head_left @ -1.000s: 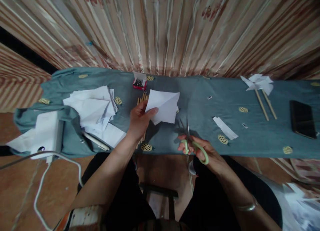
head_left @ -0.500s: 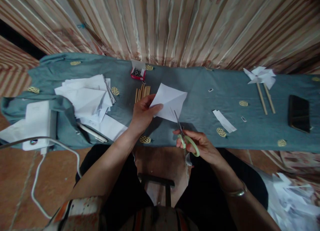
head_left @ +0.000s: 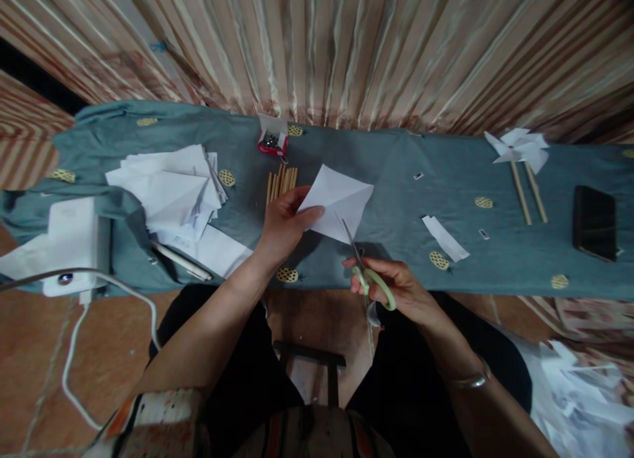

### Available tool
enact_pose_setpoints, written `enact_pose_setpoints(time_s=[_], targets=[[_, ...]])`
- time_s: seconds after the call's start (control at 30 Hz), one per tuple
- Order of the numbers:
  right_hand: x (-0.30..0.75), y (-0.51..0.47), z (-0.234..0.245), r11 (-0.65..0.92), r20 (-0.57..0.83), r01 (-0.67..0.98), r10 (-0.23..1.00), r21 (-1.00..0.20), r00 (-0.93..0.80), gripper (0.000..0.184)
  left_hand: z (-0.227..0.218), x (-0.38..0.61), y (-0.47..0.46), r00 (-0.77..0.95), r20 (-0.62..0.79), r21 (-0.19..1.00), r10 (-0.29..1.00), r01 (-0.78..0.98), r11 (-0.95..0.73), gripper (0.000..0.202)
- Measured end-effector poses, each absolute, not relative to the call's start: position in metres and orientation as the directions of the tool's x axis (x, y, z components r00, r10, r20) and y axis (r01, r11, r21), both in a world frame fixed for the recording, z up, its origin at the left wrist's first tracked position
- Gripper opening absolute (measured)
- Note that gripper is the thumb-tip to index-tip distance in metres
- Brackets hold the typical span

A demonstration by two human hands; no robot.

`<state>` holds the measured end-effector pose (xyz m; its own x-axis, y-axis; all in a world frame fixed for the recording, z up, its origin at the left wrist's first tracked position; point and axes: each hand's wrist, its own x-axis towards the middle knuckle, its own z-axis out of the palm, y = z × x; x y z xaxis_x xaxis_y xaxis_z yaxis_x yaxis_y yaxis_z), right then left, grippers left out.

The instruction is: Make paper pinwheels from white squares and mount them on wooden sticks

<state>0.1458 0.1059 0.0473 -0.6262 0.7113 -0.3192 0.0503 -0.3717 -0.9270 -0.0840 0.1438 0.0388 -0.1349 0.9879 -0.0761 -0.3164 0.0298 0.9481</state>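
A creased white square of paper (head_left: 341,193) is pinched at its left corner by my left hand (head_left: 287,227), thumb on top. My right hand (head_left: 391,286) is closed around the green handles of a pair of scissors (head_left: 364,273). The scissor blades point up and left, slightly parted, at the paper's lower edge near its bottom corner. Behind my left hand lies a bundle of thin wooden sticks (head_left: 281,182), partly hidden by the hand. A small red box (head_left: 271,141) of metal pins or tacks stands open beyond the sticks.
On the left are a paper stack (head_left: 168,187), a pen (head_left: 181,260) and a white power adapter (head_left: 74,240) with a cable. To the right lie a paper strip (head_left: 446,238), white pinwheels (head_left: 519,147) on sticks and a black phone (head_left: 594,221). Paper scraps (head_left: 584,392) fill a bag below.
Almost nothing differs. The view shifts very slightly; both hands, the paper and the scissors keep nearly the same positions.
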Motion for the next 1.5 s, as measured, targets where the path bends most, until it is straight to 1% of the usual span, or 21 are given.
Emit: enact_pose_setpoints(time_s=[0.23, 0.53, 0.67, 0.93, 1.3, 1.5], targets=[[0.1446, 0.1047, 0.0444, -0.401, -0.373, 0.085, 0.726, -0.912, -0.578, 0.042, 0.0389, -0.0839, 0.1437, -0.147, -0.076, 0.955, 0.986, -0.295, 0.03, 0.035], [0.144, 0.1046, 0.041, -0.388, -0.384, 0.115, 0.742, -0.914, -0.549, 0.042, 0.0402, -0.0841, 0.1431, -0.162, -0.102, 0.953, 0.981, -0.3, 0.05, 0.034], [0.142, 0.1046, 0.0432, -0.373, -0.381, 0.129, 0.754, -0.919, -0.536, 0.042, 0.0385, -0.0829, 0.1421, -0.139, -0.102, 0.953, 0.985, -0.297, 0.057, 0.036], [0.1405, 0.1047, 0.0438, -0.363, -0.363, 0.112, 0.758, -0.925, -0.541, 0.04, 0.0356, -0.0816, 0.141, -0.115, -0.097, 0.946, 0.989, -0.32, 0.056, 0.033], [0.1406, 0.1049, 0.0429, -0.39, -0.381, 0.099, 0.757, -0.915, -0.53, 0.04, 0.0346, -0.0798, 0.1395, -0.094, -0.12, 0.945, 0.988, -0.316, 0.085, 0.036], [0.141, 0.1047, 0.0422, -0.365, -0.368, 0.116, 0.765, -0.924, -0.528, 0.04, 0.0347, -0.08, 0.1397, -0.09, -0.116, 0.948, 0.989, -0.308, 0.083, 0.036]])
